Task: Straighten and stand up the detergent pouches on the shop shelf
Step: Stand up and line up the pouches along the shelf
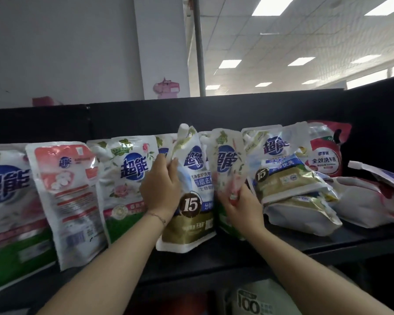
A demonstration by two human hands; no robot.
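**Shelf** (214, 260): dark, runs across the lower half of the frame, with a black back panel behind it.

**Left of frame, standing:** three pouches in a row: a green-based one at the edge (7, 196), a pink pouch (73, 196) turned back-outward, and a rose-print pouch (125, 183). They are upright or nearly so, and each touches its neighbour.

**Centre, in hand:**
- Gold-banded pouch (189, 212): base on the shelf, top and spout tipped slightly left. The left hand (162, 187) holds its upper left edge, fingers curled over the rim. A thin bracelet (156, 215) is on that wrist.
- Second pouch (228, 164): just right of the first and touching it, blurred. The right hand (241, 205) pinches its lower part, thumb in front and fingers curled behind.

**Right of frame, not yet sorted:**
- Leaning pouch (284, 173): slumped against one lying flat (303, 214).
- Red-and-white pouch (369, 201): on its side.
- Another (384, 176): tilted at the edge.
- Red pouch (325, 155): stands at the back.

**Step in hand (judged):** setting the two centre pouches upright and face-forward, to extend the tidy row rightward. The task looks roughly half done.

**Next move calls for:** squaring both bases flat on the shelf and pressing the pair against the rose-print pouch so they stay up when let go. The slumped pile on the right would follow. The soft, liquid-filled pouches are likely to sag unless they have support on both sides.
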